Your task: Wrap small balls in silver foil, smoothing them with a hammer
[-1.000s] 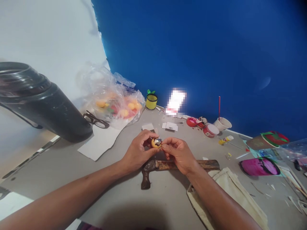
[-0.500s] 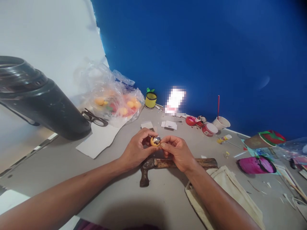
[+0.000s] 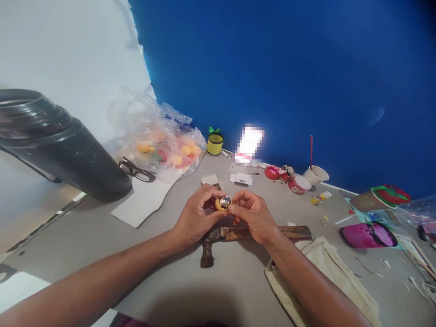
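Between my two hands, above the grey table (image 3: 163, 268), is a small round yellow ball (image 3: 222, 204) with shiny silver, mirror-like pieces over its upper right side. My left hand (image 3: 199, 211) grips the ball between thumb and fingers. At the ball's right side my right hand (image 3: 254, 213) is pinched, its fingertips touching the silver part; whether a small piece sits in that pinch is too small to tell. Below the hands lies a claw hammer (image 3: 235, 233) with a rusty head and wooden handle, partly hidden by my right hand.
At left stand a dark flask (image 3: 68, 150), eyeglasses (image 3: 138, 171) on white paper (image 3: 143, 204), and a plastic bag (image 3: 170, 145) of coloured balls. Along the blue wall are a yellow pot (image 3: 214, 144), a lit screen (image 3: 250, 143) and a white cup (image 3: 315, 175). A cream cloth (image 3: 323, 272) lies right.
The whole view has shifted slightly. My hands stay around the ball, which seems turned a little, with its silver side facing more upward.
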A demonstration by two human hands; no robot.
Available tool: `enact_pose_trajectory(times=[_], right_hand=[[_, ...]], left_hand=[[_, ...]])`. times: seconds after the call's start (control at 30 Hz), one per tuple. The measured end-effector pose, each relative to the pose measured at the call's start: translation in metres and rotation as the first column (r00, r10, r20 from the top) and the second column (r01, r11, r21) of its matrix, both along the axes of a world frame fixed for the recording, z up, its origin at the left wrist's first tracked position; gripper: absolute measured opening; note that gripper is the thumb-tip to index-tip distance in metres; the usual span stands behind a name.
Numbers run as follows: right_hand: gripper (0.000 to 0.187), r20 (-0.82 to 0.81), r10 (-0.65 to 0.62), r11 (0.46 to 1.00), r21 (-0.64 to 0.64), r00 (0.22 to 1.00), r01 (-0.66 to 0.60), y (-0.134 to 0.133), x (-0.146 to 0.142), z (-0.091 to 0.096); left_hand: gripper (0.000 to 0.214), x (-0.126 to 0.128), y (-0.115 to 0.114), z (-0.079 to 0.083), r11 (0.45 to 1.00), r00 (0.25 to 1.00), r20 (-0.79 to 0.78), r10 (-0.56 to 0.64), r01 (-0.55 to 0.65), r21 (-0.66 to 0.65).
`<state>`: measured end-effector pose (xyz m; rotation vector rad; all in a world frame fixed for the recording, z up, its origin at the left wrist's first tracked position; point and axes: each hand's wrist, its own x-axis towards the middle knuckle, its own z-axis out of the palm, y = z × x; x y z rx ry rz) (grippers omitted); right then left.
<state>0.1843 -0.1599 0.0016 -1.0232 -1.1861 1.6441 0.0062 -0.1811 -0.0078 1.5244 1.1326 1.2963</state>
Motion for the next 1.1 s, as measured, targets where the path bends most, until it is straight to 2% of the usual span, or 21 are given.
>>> enact_pose_trajectory(times=[0.13, 0.23, 0.33, 0.37, 0.4, 0.47, 0.53, 0.57, 0.6, 0.67, 0.73, 0.8, 0.9, 0.97, 1.03, 1.1], right_hand=[[0.042, 0.022, 0.035, 0.999, -0.015, 0.999, -0.035, 0.001, 0.001, 0.002], [0.044, 0.072, 0.014, 1.000, 0.017, 0.997, -0.015, 0.003, 0.006, 0.004], [0.044, 0.235, -0.016, 0.994, 0.109, 0.972, -0.010, 0.007, 0.017, 0.011], [0.041, 0.347, 0.004, 0.986, 0.157, 0.938, -0.063, 0.007, 0.021, 0.014], [0.037, 0.481, 0.042, 0.969, 0.193, 0.876, -0.152, 0.007, 0.024, 0.017], [0.032, 0.734, 0.132, 0.908, 0.181, 0.666, -0.379, 0.005, 0.028, 0.020], [0.044, 0.890, 0.165, 0.819, 0.116, 0.425, -0.561, 0.001, 0.027, 0.019], [0.050, 0.931, 0.153, 0.776, 0.095, 0.332, -0.623, -0.001, 0.025, 0.017], [0.053, 0.954, 0.132, 0.740, 0.084, 0.267, -0.667, -0.002, 0.022, 0.016], [0.044, 0.972, 0.120, 0.691, 0.064, 0.201, -0.720, -0.004, 0.019, 0.014], [0.030, 0.973, 0.132, 0.674, 0.052, 0.189, -0.737, -0.005, 0.020, 0.017], [0.017, 0.973, 0.091, 0.676, 0.095, 0.210, -0.731, -0.004, 0.026, 0.025], [0.014, 0.951, -0.128, 0.689, 0.291, 0.283, -0.664, -0.001, 0.039, 0.036], [0.010, 0.871, -0.322, 0.671, 0.486, 0.371, -0.560, 0.000, 0.046, 0.039], [0.009, 0.711, -0.529, 0.590, 0.701, 0.464, -0.401, 0.001, 0.047, 0.035], [0.016, 0.529, -0.687, 0.461, 0.847, 0.498, -0.264, 0.001, 0.044, 0.027]], left_hand=[[0.031, 0.000, 0.000, 0.004, 0.996, 0.999, 0.044, -0.013, 0.017, -0.090], [0.039, 0.000, 0.000, 0.009, 0.954, 0.978, 0.187, -0.092, 0.140, -0.265], [0.045, -0.001, 0.000, 0.012, 0.901, 0.935, 0.331, -0.127, 0.249, -0.356], [0.045, -0.002, 0.001, 0.013, 0.899, 0.924, 0.363, -0.118, 0.255, -0.355], [0.046, -0.003, 0.002, 0.013, 0.904, 0.914, 0.390, -0.108, 0.254, -0.345], [0.046, -0.006, 0.004, 0.013, 0.912, 0.895, 0.435, -0.102, 0.258, -0.318], [0.045, -0.009, 0.006, 0.013, 0.920, 0.886, 0.451, -0.105, 0.259, -0.294], [0.043, -0.010, 0.007, 0.014, 0.926, 0.889, 0.446, -0.103, 0.249, -0.283], [0.041, -0.011, 0.008, 0.015, 0.933, 0.896, 0.434, -0.096, 0.233, -0.273], [0.037, -0.014, 0.010, 0.018, 0.949, 0.916, 0.396, -0.067, 0.181, -0.258], [0.034, -0.016, 0.012, 0.022, 0.959, 0.938, 0.345, -0.029, 0.124, -0.255], [0.034, -0.019, 0.015, 0.024, 0.965, 0.959, 0.281, 0.021, 0.054, -0.255], [0.036, -0.023, 0.021, 0.022, 0.963, 0.971, 0.223, 0.084, -0.021, -0.269], [0.041, -0.024, 0.025, 0.018, 0.958, 0.968, 0.238, 0.085, -0.013, -0.288], [0.048, -0.025, 0.028, 0.014, 0.958, 0.960, 0.274, 0.066, 0.016, -0.288], [0.051, -0.024, 0.029, 0.010, 0.960, 0.955, 0.293, 0.049, 0.036, -0.278]])
